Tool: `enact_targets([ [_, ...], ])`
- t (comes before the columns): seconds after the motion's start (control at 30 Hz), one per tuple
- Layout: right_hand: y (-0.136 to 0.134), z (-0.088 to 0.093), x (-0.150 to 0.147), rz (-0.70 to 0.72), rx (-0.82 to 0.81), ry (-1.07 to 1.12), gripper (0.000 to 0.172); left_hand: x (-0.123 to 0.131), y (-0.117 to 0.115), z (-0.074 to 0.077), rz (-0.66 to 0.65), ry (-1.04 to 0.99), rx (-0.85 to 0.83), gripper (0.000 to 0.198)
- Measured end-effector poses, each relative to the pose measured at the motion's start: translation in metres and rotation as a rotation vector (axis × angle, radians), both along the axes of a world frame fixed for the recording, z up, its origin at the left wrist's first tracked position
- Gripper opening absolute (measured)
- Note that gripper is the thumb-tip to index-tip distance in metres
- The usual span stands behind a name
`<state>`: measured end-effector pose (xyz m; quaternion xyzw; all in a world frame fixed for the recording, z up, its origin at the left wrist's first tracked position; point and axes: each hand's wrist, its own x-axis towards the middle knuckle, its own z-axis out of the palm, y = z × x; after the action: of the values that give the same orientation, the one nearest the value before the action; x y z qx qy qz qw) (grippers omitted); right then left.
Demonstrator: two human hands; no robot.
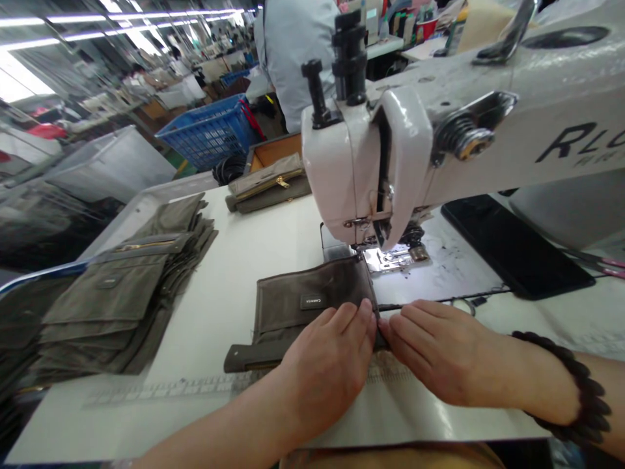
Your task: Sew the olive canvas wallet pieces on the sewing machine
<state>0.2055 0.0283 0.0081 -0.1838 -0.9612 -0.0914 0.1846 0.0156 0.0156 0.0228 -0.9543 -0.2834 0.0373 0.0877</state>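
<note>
A dark olive fabric panel (283, 296) with a small label lies on the white table, its far right corner under the needle area of the sewing machine (364, 163). My left hand (336, 352) presses on the panel near its right edge, fingers together. Close beside it, my right hand (434, 345) pinches that same edge between thumb and fingers. A dark bead bracelet (571, 384) circles my right wrist. The metal presser parts (395, 258) shine under the machine's lamp.
A stack of olive fabric pieces (107, 286) lies at left. A zippered olive pouch (268, 184) rests behind the panel. At right are a black phone-like slab (517, 244) and scissors (603, 262). A blue crate (209, 133) and a person (300, 58) are beyond the table.
</note>
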Motion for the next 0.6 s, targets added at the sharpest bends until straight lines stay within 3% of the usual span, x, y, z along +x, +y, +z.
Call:
enact_targets([
  [0.27, 0.001, -0.0029, 0.0013, 0.027, -0.022, -0.001, 0.028, 0.0029, 0.0022, 0.0002, 0.007, -0.027, -0.035, 0.031],
  [0.6, 0.0009, -0.0041, 0.0057, 0.048, -0.103, -0.192, 0.014, 0.0049, 0.0044, -0.0059, -0.013, -0.009, -0.068, 0.029],
])
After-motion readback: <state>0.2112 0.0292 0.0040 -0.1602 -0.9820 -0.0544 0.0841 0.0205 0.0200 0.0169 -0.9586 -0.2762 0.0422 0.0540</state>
